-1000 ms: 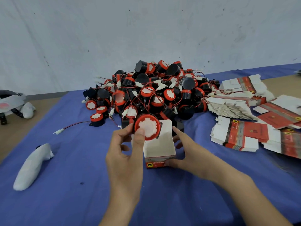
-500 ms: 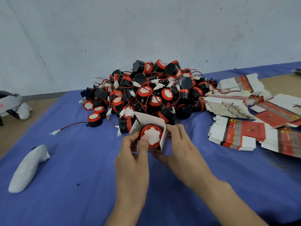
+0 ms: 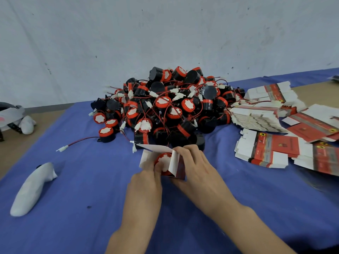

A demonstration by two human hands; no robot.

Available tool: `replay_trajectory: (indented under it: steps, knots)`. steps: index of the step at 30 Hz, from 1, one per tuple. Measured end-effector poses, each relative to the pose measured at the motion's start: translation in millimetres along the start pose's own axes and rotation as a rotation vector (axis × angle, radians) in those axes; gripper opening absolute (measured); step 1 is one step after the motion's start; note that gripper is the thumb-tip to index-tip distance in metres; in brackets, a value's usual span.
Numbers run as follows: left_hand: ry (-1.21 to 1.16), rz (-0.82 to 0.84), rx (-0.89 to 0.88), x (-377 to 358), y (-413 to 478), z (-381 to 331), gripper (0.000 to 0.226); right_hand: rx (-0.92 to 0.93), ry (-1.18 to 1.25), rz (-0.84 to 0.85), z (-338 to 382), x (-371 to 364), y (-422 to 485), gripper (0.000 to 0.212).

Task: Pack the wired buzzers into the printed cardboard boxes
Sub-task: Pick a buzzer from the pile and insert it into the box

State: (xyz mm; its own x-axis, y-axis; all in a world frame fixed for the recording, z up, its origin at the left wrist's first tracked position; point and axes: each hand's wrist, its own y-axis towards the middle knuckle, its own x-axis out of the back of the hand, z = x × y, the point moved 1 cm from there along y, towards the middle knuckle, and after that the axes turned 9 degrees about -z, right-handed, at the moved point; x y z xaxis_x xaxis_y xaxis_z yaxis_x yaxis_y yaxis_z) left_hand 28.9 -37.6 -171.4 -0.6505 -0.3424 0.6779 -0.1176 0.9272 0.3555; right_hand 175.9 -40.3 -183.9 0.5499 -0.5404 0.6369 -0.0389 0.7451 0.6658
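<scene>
While the left hand point(image 3: 145, 182) is pinching the buzzer point(image 3: 163, 160) by its red rim and pushing it into the open box point(image 3: 174, 166), the right hand point(image 3: 195, 166) is gripping that box by its walls, over the blue counter point(image 3: 88, 184) before the buzzer pile point(image 3: 170, 107). The buzzer is looking hard, round and light, its thin wire likely snagging, while the printed card is probably crushing easily, so folded corners are offering the safest hold.

Left grip point(image 3: 145, 182) and right grip point(image 3: 198, 171) both bare
</scene>
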Motion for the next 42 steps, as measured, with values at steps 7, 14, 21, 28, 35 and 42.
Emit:
replay_trajectory:
  steps: [7, 14, 21, 28, 35, 42]
  knots:
    - [0.196, 0.041, 0.012, 0.6, 12.5, -1.3, 0.023, -0.047, 0.135, 0.023, -2.9, -6.3, 0.8, 0.058]
    - [0.343, 0.005, -0.177, 0.6, 17.8, -3.9, 0.026, -0.221, 0.265, 0.110, -5.7, -0.5, 4.5, 0.057]
    - [0.468, -0.023, -0.216, 0.3, 13.6, -4.0, 0.021, -0.295, 0.312, 0.258, -14.8, 7.5, 6.0, 0.068]
    - [0.669, 0.054, -0.194, -2.0, 12.1, -11.7, 0.009, 0.140, -0.043, -0.224, 21.7, 22.3, 2.0, 0.060]
    - [0.568, 0.034, -0.201, -0.3, 8.3, -13.1, 0.015, 0.164, -0.386, -0.054, 29.7, 4.2, -16.5, 0.058]
    - [0.463, -0.010, -0.333, -0.5, -1.0, -7.4, 0.022, 0.183, -0.536, 0.016, 23.4, -6.5, -12.1, 0.054]
